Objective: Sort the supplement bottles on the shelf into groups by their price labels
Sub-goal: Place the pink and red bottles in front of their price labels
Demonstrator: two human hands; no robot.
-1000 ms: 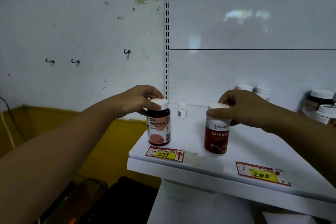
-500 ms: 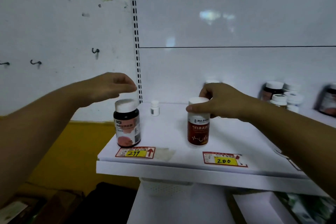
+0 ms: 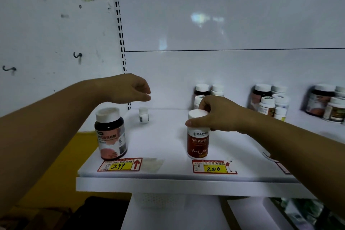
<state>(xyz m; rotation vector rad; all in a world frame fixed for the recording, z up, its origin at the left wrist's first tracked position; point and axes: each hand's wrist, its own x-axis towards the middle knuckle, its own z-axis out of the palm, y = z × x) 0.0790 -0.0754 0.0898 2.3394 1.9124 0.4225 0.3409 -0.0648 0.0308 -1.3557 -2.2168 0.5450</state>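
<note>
Grip of the right hand (image 3: pixel 218 115): thumb and fingers curled round the white cap of the red bottle (image 3: pixel 197 142), same hold as a second ago. Red bottle stands upright on the shelf (image 3: pixel 168 183), just behind the 200 label (image 3: pixel 212 167), unmoved across the frames.

Left hand (image 3: pixel 128 89) is the change. A second ago its fingers wrapped the cap of the dark bottle (image 3: pixel 111 136). Half a second ago it had lifted off. Now it hangs higher and further right, above the gap between the dark bottle and the small white bottle (image 3: pixel 143 116), touching neither. Its grip holds nothing, fingers loosely curled down with the thumb near the fingertips.

Dark bottle stands free and upright just behind the 299 label (image 3: pixel 119 164), at the shelf's front left corner, same spot as before. Small white bottle sits further back near the rear panel, unmoved.

View has panned right since earlier, so more bottle clusters (image 3: pixel 270 101) show along the back of the shelf on the right. Nearest one is partly hidden behind the right hand.
</note>
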